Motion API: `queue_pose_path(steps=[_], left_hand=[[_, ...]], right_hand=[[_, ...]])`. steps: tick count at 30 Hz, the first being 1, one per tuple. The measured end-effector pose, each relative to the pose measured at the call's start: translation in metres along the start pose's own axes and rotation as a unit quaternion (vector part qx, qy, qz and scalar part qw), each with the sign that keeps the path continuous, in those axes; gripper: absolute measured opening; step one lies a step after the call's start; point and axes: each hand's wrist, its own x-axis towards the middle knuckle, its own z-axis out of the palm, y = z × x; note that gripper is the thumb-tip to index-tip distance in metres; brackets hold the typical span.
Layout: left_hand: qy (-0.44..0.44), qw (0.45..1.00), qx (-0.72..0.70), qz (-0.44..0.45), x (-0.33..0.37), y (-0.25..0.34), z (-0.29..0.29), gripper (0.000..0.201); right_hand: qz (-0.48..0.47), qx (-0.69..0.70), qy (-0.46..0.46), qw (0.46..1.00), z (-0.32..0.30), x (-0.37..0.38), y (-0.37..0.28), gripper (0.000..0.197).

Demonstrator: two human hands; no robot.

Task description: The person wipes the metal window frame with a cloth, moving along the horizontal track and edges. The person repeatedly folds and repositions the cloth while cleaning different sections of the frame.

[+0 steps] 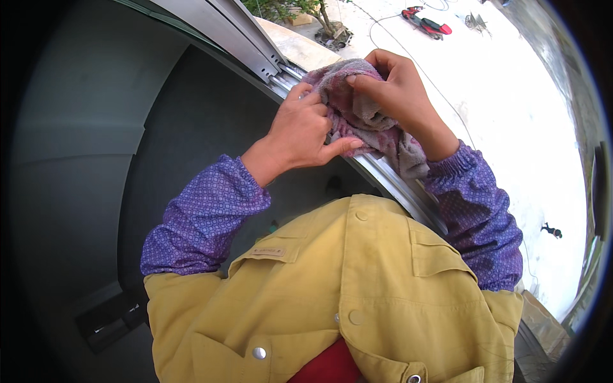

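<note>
A crumpled cloth (357, 105), grey with pink-purple stains, is bunched over a metal sliding-window track (389, 175). My left hand (303, 131) grips the cloth's left side, its thumb lying across the lower folds. On the other side, my right hand (402, 89) pinches the cloth's upper right part between thumb and fingers. A loose end of the cloth hangs down below my right wrist. Part of the track is hidden under the cloth and my hands.
An aluminium window frame (220, 32) stands at the upper left, meeting the track. Dark grey floor (185, 127) lies on the left. Outside, on bright ground, are a small tree (329, 25), a red and black tool (426, 24) and a thin cable (440, 96).
</note>
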Motion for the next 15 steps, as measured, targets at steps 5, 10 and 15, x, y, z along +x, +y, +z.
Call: queue_pose_path(steps=[5,10,15], left_hand=[[-0.071,0.997,-0.016,-0.035,0.002,0.032,0.003,0.069],[-0.068,0.997,0.009,-0.044,-0.006,0.044,0.004,0.068],[-0.067,0.996,0.022,-0.061,-0.010,0.047,0.009,0.066]], right_hand=[[0.024,-0.028,-0.008,0.999,-0.003,-0.005,-0.002,0.019],[0.046,0.016,-0.006,0.999,-0.003,-0.009,-0.001,0.017],[0.037,0.015,-0.010,0.999,0.004,-0.004,-0.003,0.016]])
